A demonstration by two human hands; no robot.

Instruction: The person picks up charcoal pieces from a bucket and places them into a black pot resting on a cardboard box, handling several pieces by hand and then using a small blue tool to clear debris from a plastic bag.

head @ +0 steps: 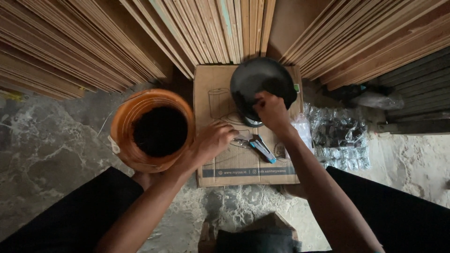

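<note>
I take the flat cardboard box [243,164] on the floor as my landmark; it lies in front of the person, between the knees, and serves as the work surface. On the far part of this box stands a round black bowl-shaped object [260,79], dark and shiny, and its far edge reaches over the box edge toward the stacked wooden boards [140,37].

My right hand [271,111] rests on the near side of the black object, with the fingers curled and pressed on its rim, so it grips the object from the near edge. My left hand [213,140] is over the middle of the box, just on the left of the black object. Its fingers are bent together and point toward a pair of pliers with blue handles [258,146], which lies on the box directly near the black object. I cannot tell if the left fingertips really pinch the pliers or only touch them.

Just beside the left edge of the box stands an orange bucket [154,129] with dark contents. Beside the right edge lies a clear plastic bag with dark small pieces [340,138] on the floor.
</note>
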